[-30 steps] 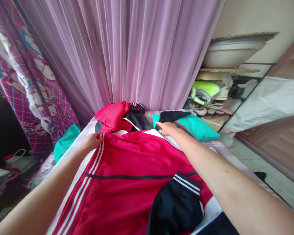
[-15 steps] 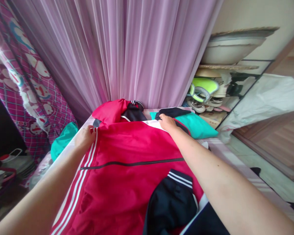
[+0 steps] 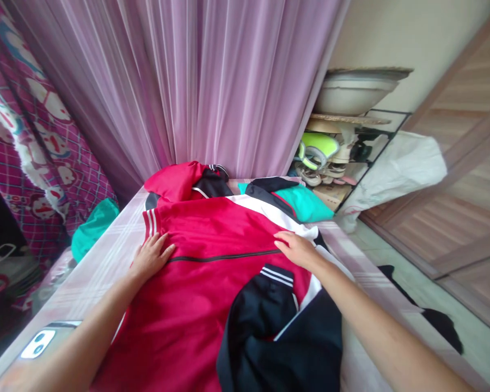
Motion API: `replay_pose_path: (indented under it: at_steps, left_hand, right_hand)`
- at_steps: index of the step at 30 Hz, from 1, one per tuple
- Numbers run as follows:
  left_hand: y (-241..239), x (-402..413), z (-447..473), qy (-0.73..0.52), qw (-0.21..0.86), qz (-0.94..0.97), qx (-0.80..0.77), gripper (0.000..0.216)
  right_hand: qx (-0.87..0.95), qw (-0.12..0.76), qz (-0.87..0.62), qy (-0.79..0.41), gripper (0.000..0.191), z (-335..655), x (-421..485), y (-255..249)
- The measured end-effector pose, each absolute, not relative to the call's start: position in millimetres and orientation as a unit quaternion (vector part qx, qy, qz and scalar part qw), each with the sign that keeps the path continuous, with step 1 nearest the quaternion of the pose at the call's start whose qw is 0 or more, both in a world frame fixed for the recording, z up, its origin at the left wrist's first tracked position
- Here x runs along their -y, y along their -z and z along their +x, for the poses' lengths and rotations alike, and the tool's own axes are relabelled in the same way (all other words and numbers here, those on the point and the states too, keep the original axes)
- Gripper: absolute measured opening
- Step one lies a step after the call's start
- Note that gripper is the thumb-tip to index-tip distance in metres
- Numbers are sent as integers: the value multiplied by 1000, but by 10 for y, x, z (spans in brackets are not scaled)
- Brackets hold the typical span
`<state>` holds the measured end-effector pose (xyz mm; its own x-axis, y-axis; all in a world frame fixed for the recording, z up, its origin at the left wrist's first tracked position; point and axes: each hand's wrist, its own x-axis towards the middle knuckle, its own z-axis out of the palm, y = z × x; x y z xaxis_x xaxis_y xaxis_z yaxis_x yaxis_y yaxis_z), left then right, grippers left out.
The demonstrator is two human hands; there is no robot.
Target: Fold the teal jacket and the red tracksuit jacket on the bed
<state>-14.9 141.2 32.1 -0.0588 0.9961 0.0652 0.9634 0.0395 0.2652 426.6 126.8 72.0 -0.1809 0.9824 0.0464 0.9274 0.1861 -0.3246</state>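
A red zip jacket (image 3: 212, 288) with white panels lies spread across the table, its dark zipper running crosswise. One dark sleeve (image 3: 265, 332) with a white-striped cuff is folded over the jacket's near right part. My left hand (image 3: 153, 255) rests on the striped hem at the left, fingers spread, by the zipper's end. Toward the collar side, my right hand (image 3: 296, 249) lies on the red cloth near the zipper's other end, its fingers stretched out and loosely together. Neither hand grips the cloth.
Behind the jacket sit a bundled red and dark garment (image 3: 179, 182) and a teal bag (image 3: 310, 202) with dark cloth on it. A phone (image 3: 44, 343) lies at the table's left edge. A shoe rack (image 3: 335, 147) stands back right, beside a white sack (image 3: 400, 169).
Both hands have let go of the jacket's far edge and come nearer, down onto the cloth by the zipper. The view has shifted to the right, and the phone now shows.
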Motion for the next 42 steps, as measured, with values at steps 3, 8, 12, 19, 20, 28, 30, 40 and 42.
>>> replay_pose_path:
  at_steps: [3, 8, 12, 19, 20, 28, 30, 40, 42]
  left_hand:
    - [-442, -1231, 116, -174, 47, 735, -654, 52]
    - [-594, -650, 699, -142, 153, 892, -402, 55]
    - [-638, -350, 951, -96, 193, 921, -324, 67]
    - [-831, -291, 1042, -111, 248, 891, -363, 27]
    - [-899, -293, 1044, -136, 262, 879, -375, 26]
    - [-1661, -381, 1002, -206, 142, 812, -528, 30]
    - [-1859, -422, 1069, -202, 79, 805, -552, 33]
    - [-2401, -1336, 2066, -380, 49, 815, -435, 40]
    - [-2324, -1464, 2125, -388, 72, 834, -385, 51]
  right_hand:
    - [731, 148, -652, -137, 34, 4551, -1046, -780]
    - [749, 113, -644, -104, 33, 4934, -710, -845]
    - [777, 126, -604, -122, 42, 5167, -461, -787]
    - [784, 75, -605, -119, 41, 5148, -1, -705]
    - [784, 69, -607, -111, 33, 5154, 34, -718]
    - [796, 144, -582, -82, 25, 5626, 243, -582]
    - [793, 151, -583, -90, 25, 5696, 311, -489]
    - [780, 179, -597, -59, 22, 5733, 395, -369]
    - [773, 182, -606, -40, 25, 5780, 411, -319]
